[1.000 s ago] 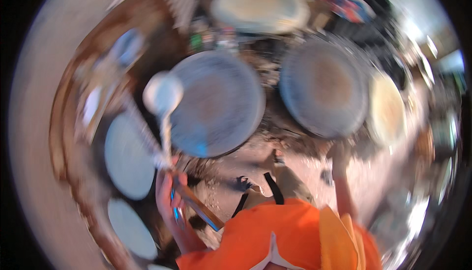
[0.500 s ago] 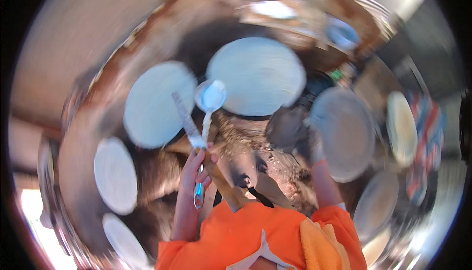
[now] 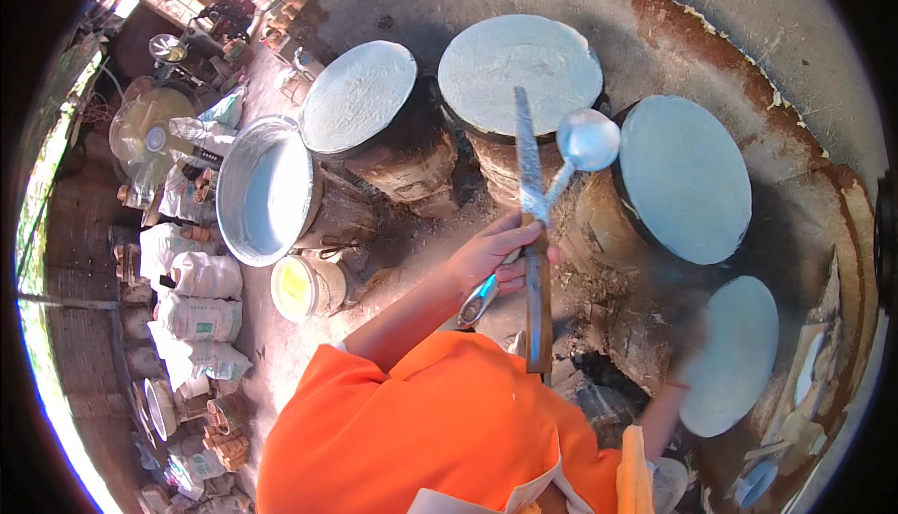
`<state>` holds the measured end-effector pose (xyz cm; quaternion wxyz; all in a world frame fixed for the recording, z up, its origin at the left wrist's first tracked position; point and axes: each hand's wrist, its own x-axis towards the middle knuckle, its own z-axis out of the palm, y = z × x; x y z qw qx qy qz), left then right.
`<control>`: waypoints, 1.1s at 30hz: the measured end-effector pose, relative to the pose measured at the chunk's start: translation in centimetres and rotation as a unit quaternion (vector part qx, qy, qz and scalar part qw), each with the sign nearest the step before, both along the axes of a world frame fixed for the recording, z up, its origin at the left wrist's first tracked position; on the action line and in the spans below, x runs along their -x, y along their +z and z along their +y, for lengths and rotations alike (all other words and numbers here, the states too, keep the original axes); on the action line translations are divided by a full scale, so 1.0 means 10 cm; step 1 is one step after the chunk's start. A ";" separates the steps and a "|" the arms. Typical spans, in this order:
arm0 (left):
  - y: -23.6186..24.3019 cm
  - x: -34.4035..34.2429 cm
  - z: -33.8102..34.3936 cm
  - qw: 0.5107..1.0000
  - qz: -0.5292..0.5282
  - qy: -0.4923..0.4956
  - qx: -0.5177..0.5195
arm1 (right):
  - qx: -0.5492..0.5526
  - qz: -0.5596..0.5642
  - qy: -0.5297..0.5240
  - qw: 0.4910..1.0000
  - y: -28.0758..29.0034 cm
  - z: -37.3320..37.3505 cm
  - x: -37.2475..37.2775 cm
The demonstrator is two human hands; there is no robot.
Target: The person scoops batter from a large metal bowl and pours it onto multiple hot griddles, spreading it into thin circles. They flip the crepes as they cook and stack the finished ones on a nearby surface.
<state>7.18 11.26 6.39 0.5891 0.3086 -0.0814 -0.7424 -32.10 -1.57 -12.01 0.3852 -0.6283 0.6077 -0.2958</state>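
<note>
My left hand (image 3: 500, 257) is closed around two tools at once, a metal ladle (image 3: 587, 140) and a long flat-bladed spatula (image 3: 528, 159) with a wooden handle. The ladle's bowl and the blade point away from me, over the gap between two round, pale-coated tops. One of these is the far round top (image 3: 521, 70), the other the right round top (image 3: 686, 177). My right hand (image 3: 687, 344) is smeared by motion beside the nearest round top (image 3: 734, 355) on the right. Its fingers, and anything in them, cannot be made out.
Another pale round top (image 3: 358, 95) stands on a brown base at left. Nearby are a metal basin (image 3: 224, 201) of whitish liquid and a bucket (image 3: 327, 285) with something yellow. White sacks (image 3: 201, 318) and a standing fan (image 3: 150, 135) line the left side. A raised rim (image 3: 730, 51) curves behind.
The view has swung, bringing the basin, sacks and fan in on the left. The ladle and spatula stay in my left hand. My right hand is now beside a different round top.
</note>
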 end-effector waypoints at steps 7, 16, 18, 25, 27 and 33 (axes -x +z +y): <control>-0.40 -1.41 0.72 0.992 -0.095 0.079 -0.030 | -0.373 -0.385 0.075 0.841 -0.66 1.16 -2.90; -0.58 -2.86 1.62 0.968 -0.019 0.252 0.001 | -0.057 0.143 0.083 0.985 -0.23 -0.91 -3.76; -0.59 -3.06 1.80 0.957 0.016 0.291 0.003 | -0.032 0.244 0.063 0.967 -0.27 -1.48 -3.83; -0.47 -3.18 2.13 0.897 -0.085 0.433 -0.024 | 0.096 0.174 0.096 0.975 -0.92 -1.87 -3.85; -0.45 -3.19 2.34 0.880 -0.091 0.464 -0.044 | 0.031 -0.001 0.052 0.998 -1.12 -1.63 -3.84; -0.70 -3.61 2.43 0.870 -0.055 0.489 -0.016 | -0.204 0.011 0.040 0.978 -0.38 -0.16 -5.09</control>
